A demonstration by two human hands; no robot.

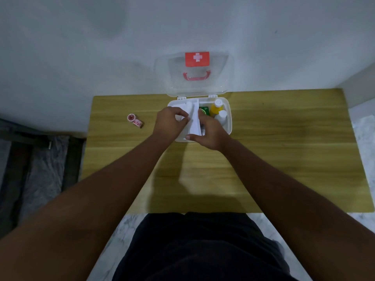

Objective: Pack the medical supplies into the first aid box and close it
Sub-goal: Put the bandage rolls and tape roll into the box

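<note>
A white first aid box (228,118) stands open at the back of the wooden table (284,149). Its clear lid (195,84), with a red cross label and a red handle, leans against the wall. Inside on the right I see a yellow bottle (216,108), a white bottle (221,116) and a green packet (205,110). My left hand (170,122) and my right hand (209,132) both grip a white inner tray (194,122) that sits tilted over the box's left half. Two small red-and-white tape rolls (135,120) lie on the table left of the box.
A white wall rises right behind the table. Dark flooring and a rumpled grey sheet (40,169) lie to the left. Marbled floor shows at the right edge and below the table's near edge, where my dark-clothed legs (192,250) stand.
</note>
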